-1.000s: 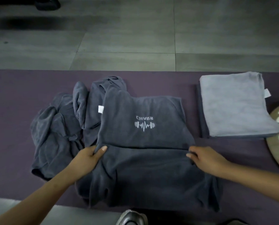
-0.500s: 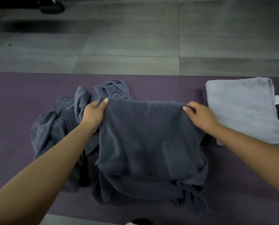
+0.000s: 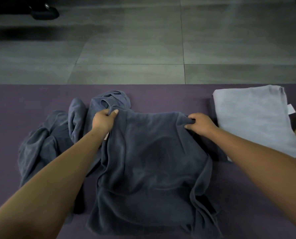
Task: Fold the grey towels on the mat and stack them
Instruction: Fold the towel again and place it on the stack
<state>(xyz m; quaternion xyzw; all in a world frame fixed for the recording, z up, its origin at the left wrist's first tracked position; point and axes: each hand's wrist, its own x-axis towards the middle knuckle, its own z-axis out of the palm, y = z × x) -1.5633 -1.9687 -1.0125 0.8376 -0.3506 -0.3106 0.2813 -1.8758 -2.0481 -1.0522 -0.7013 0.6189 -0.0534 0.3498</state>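
On the purple mat point(image 3: 14, 104) at 6 o'clock, dark grey towel point(image 3: 152, 161) doubled over, my left hand point(image 3: 103, 120) and right hand point(image 3: 201, 125) pinching its far corners, fingertips buried in cloth, crumpled towels point(image 3: 45, 142) at 9, folded light grey towel point(image 3: 252, 118) at 3, cut off by frame.

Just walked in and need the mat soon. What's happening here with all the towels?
A person is folding a dark grey towel on the purple mat. The left hand and right hand each grip a far corner of it. A crumpled heap of dark grey towels lies to the left, not yet folded. A folded light grey towel lies to the right.
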